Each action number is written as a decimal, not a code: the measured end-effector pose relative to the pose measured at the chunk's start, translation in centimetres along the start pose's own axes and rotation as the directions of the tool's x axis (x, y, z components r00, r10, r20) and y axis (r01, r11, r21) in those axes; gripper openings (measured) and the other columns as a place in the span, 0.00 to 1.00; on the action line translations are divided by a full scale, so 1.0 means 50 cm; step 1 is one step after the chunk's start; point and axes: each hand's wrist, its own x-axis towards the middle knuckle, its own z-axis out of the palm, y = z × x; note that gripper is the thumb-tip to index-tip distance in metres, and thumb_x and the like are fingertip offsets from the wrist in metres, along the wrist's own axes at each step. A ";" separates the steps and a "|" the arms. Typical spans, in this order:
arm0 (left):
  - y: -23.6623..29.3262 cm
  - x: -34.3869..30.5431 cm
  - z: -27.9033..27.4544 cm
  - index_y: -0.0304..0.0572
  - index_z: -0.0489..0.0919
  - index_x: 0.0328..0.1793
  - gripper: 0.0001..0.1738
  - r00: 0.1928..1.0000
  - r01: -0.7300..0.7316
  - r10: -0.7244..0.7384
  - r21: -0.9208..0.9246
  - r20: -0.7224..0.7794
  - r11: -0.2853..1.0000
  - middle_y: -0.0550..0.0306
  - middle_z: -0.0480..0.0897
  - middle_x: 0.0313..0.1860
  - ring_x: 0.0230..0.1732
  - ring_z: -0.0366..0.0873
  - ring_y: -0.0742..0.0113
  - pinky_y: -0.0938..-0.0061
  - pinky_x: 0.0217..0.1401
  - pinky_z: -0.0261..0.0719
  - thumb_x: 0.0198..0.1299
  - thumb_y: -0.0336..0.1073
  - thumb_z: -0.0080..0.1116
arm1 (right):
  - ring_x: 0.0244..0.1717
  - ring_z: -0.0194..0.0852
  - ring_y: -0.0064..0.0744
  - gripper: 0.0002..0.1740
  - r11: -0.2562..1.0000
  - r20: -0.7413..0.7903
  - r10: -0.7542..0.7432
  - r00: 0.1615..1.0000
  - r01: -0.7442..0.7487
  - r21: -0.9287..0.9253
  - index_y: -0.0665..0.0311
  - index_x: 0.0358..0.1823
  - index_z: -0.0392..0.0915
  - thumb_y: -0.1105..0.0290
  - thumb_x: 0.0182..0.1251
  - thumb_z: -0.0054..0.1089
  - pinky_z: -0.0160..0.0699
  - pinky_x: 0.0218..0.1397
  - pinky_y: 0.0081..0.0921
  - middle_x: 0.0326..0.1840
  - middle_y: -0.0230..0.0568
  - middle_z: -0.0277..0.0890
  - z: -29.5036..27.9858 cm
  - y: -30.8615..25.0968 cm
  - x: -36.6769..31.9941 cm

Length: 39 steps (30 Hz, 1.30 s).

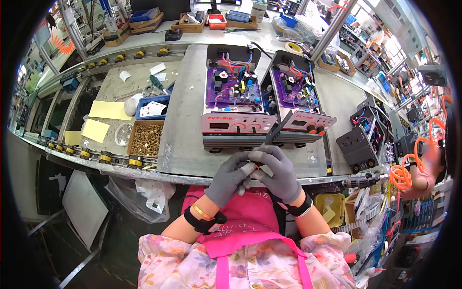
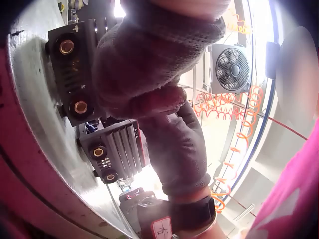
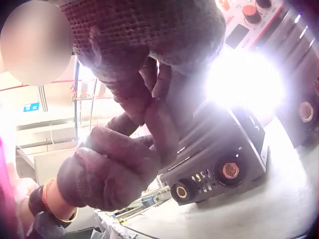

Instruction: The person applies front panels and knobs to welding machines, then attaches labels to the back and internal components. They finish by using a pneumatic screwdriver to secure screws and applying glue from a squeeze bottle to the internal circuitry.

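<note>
My gloved left hand (image 1: 228,180) and gloved right hand (image 1: 276,172) meet in front of the bench edge, fingers bent together. Between the fingertips shows a sliver of a small red-orange part (image 1: 260,167); the fingers hide the rest, and I cannot tell its kind. Just beyond stand two uncovered welding machines with purple circuit boards. The left machine (image 1: 239,124) has bare control shafts on its white front panel; the right machine (image 1: 308,122) carries two orange knobs (image 1: 315,129). In the right wrist view the left hand (image 3: 107,169) touches the right hand's fingertips.
Left on the bench are a box of brass fittings (image 1: 146,138), a blue bin (image 1: 153,107), yellow paper (image 1: 109,109) and a green-handled screwdriver (image 1: 157,83). At right sits another dark machine (image 1: 358,147), near a coiled orange air hose (image 1: 403,176). A power driver (image 1: 361,181) lies along the front edge.
</note>
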 end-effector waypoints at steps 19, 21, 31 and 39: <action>0.008 -0.045 -0.028 0.43 0.60 0.67 0.26 0.945 -0.147 0.185 0.155 -0.269 0.977 0.55 0.79 0.34 0.19 0.70 0.80 0.87 0.15 0.67 0.66 0.35 0.55 | 0.36 0.79 0.40 0.16 0.979 -0.134 -0.113 0.985 0.087 -0.183 0.62 0.42 0.82 0.79 0.50 0.69 0.80 0.37 0.31 0.39 0.43 0.76 -0.006 -0.039 0.064; 0.004 -0.045 -0.043 0.40 0.60 0.67 0.26 0.882 -0.213 0.254 0.146 -0.397 0.966 0.55 0.79 0.33 0.18 0.69 0.80 0.87 0.14 0.66 0.67 0.37 0.53 | 0.36 0.79 0.40 0.14 0.946 -0.191 -0.147 0.971 0.082 -0.312 0.62 0.40 0.82 0.79 0.50 0.69 0.79 0.38 0.32 0.39 0.42 0.75 -0.006 -0.044 0.087; 0.058 -0.022 -0.110 0.39 0.54 0.73 0.33 0.893 -0.210 0.312 0.314 -0.324 0.926 0.50 0.82 0.30 0.16 0.70 0.77 0.83 0.15 0.66 0.65 0.35 0.54 | 0.33 0.77 0.41 0.19 0.879 -0.216 -0.204 0.955 0.082 -0.470 0.63 0.44 0.77 0.77 0.47 0.71 0.77 0.34 0.32 0.40 0.42 0.73 0.024 0.011 0.107; 0.077 0.000 -0.129 0.40 0.60 0.66 0.27 0.941 -0.162 0.217 0.218 -0.261 0.963 0.48 0.84 0.30 0.12 0.69 0.79 0.84 0.10 0.65 0.64 0.36 0.55 | 0.31 0.76 0.38 0.19 0.921 -0.222 -0.171 0.960 0.075 -0.382 0.62 0.41 0.77 0.77 0.45 0.72 0.76 0.32 0.31 0.38 0.40 0.72 0.024 0.005 0.110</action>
